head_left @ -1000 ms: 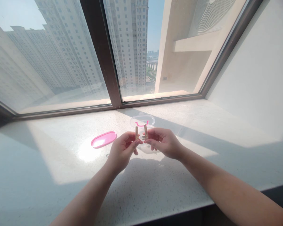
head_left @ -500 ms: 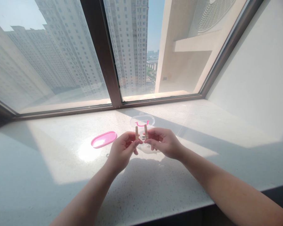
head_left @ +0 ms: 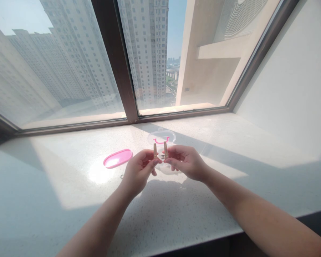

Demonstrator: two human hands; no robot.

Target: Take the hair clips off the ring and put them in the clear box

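Observation:
My left hand pinches a small tan wooden clothespin that stands upright between thumb and fingers. My right hand pinches a second tan clothespin the same way, a few centimetres to the right of the first. Both hands hover just above a white speckled stone windowsill. Directly behind and under the clothespins sits a clear plastic box with a pink handle mark; my right hand covers its near part.
A pink oval lid lies flat on the sill to the left of my hands. A tiny dark speck lies near it. The dark-framed window runs along the far edge, and a white wall closes the right side.

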